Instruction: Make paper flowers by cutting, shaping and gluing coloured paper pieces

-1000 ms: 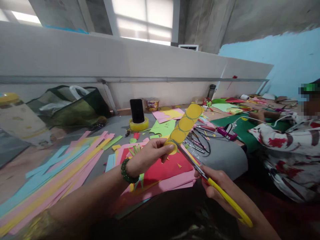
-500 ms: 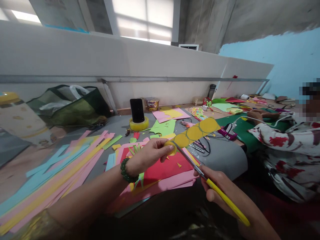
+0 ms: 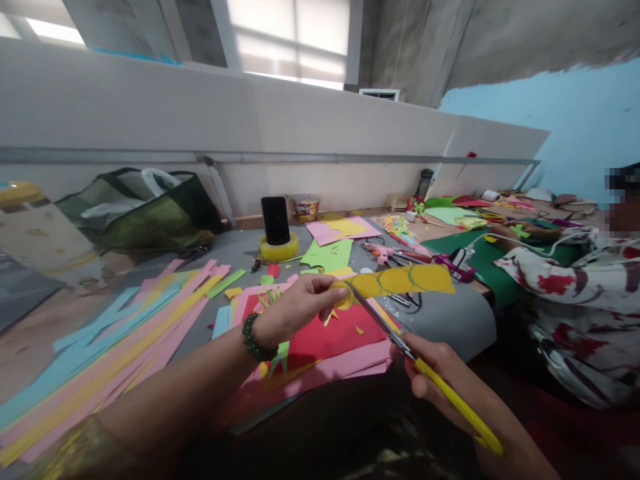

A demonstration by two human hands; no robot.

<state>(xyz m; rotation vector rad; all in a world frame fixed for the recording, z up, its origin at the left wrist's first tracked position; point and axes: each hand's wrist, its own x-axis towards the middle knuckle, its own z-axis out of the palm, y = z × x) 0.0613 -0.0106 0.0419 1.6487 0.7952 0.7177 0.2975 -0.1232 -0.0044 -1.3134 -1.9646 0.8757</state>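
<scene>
My left hand (image 3: 304,303), with a green bead bracelet at the wrist, pinches the left end of a yellow paper strip (image 3: 395,281). Several circles are drawn along the strip, which stretches to the right from my fingers. Yellow-handled scissors (image 3: 453,397) are gripped in my right hand (image 3: 437,370). Their blades reach up and left to the paper near my left fingertips, at the edge of the first circle. Below both hands lie red paper (image 3: 325,340) and pink sheets (image 3: 345,367) with small yellow scraps on top.
Long coloured paper strips (image 3: 125,353) cover the left side. A phone (image 3: 275,220) leans on a yellow tape roll (image 3: 279,249). Behind are a green bag (image 3: 150,210) and a noodle cup (image 3: 305,208). At right, a person in a patterned sleeve (image 3: 555,277) works beside a purple power strip (image 3: 454,268).
The yellow strip's free right end has swung downward, so it lies closer to level. Both hands stay almost in place. The co-worker's hands now show a green paper piece.
</scene>
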